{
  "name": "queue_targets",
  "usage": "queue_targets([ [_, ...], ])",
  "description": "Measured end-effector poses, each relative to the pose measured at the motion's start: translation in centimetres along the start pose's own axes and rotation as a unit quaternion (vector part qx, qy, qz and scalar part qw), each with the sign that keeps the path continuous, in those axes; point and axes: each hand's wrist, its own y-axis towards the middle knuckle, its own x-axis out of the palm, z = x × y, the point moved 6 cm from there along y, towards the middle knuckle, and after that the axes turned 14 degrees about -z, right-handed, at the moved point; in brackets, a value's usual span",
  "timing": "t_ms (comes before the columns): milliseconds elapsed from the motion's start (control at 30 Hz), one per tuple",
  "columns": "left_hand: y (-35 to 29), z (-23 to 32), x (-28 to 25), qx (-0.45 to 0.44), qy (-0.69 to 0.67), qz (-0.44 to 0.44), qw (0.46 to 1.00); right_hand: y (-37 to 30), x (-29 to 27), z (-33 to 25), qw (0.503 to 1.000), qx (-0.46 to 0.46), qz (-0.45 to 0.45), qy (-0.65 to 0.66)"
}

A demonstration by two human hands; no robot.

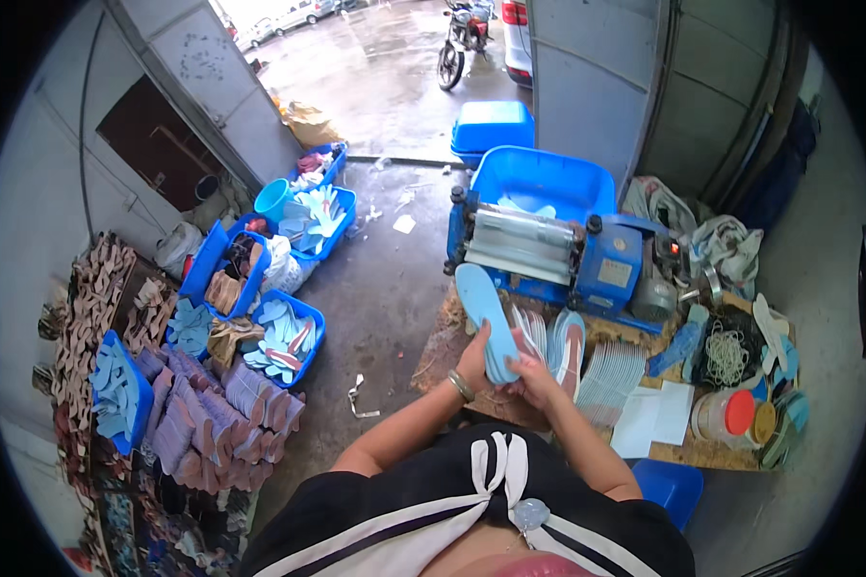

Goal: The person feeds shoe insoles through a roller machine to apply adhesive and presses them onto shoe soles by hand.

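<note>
A light blue insole [483, 303] is held in front of me, toe end pointing away toward the roller machine. It seems to lie over at least one more insole; how many are in the stack I cannot tell. My left hand [475, 365], with a bracelet on its wrist, is closed on the left edge. My right hand [533, 379] grips the heel end. Just past the hands stands a blue machine with silvery rollers [522, 240]. Right beside the right hand, rows of upright insoles [611, 377] stand on the wooden table.
White sheets [652, 415], a red-lidded jar [738, 413] and a bundle of string [726, 354] lie on the table's right. A blue tub [587, 178] stands behind the machine. Left on the floor are blue bins of insoles [289, 337] and stacked purplish insoles [197, 418].
</note>
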Motion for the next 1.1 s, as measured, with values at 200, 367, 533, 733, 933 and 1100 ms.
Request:
queue_targets([
  [200,-3.7,2.5,-1.5,0.031,-0.03,0.072,0.996,2.4,-2.5,-4.0,0.895,0.002,0.043,-0.444],
  [367,-8.8,4.4,-7.6,0.01,0.027,0.07,0.997,1.3,-9.8,-20.5,0.665,-0.168,0.22,-0.693],
  [533,-16.5,3.2,-15.0,0.046,0.16,0.249,0.954,1.9,-12.1,-31.9,0.469,0.071,0.267,-0.839],
  [733,-24.5,-3.3,-22.2,0.031,0.049,0.348,0.936,8.3,-13.3,-32.0,0.31,0.347,0.202,-0.862],
  [933,-29.7,-6.2,-24.3,0.022,0.071,0.436,0.897,13.8,-15.5,-30.4,0.182,0.45,0.147,-0.862],
  [1100,-32.7,-9.7,-26.4,0.011,0.049,0.455,0.889,16.6,-22.1,-29.6,0.061,0.614,0.154,-0.772],
])
